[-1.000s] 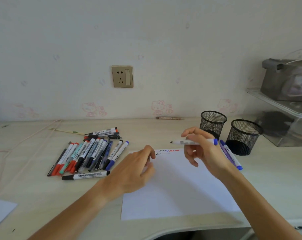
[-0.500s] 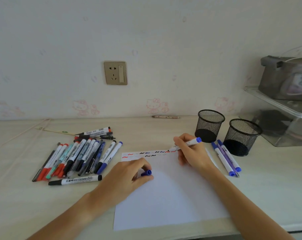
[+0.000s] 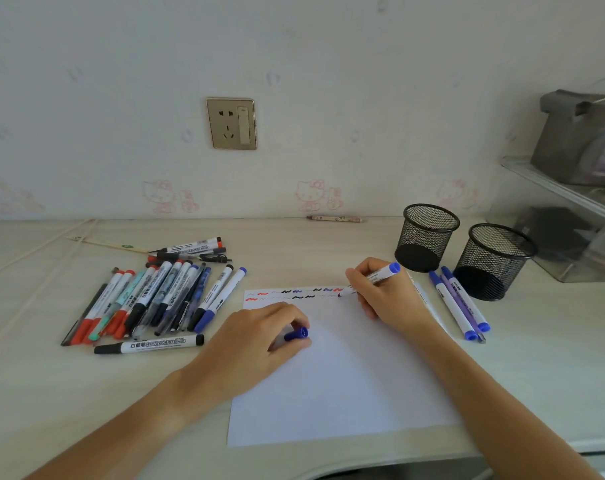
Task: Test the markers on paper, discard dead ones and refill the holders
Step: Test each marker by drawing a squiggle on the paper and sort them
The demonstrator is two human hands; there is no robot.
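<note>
A white sheet of paper [image 3: 342, 382] lies on the desk with red, black and blue squiggles along its top edge. My right hand [image 3: 385, 296] grips an uncapped blue marker [image 3: 377, 276], its tip touching the paper at the right end of the second row of marks. My left hand [image 3: 259, 337] rests on the paper and pinches the blue cap [image 3: 296, 333]. Several markers [image 3: 148, 299] lie in a heap to the left. Two black mesh holders [image 3: 427, 237] [image 3: 495, 261] stand at the right, both look empty. Blue and purple markers [image 3: 458, 304] lie beside them.
A clear plastic shelf [image 3: 571, 216] with a grey box stands at the far right. A pencil-like stick [image 3: 335, 219] lies against the wall. A wall socket [image 3: 231, 123] sits above the desk. The desk's front edge [image 3: 363, 460] curves near me.
My right hand came down from mid-air and put the marker tip on the paper, then shifted slightly along the row. My left hand settled on the sheet holding the cap.
</note>
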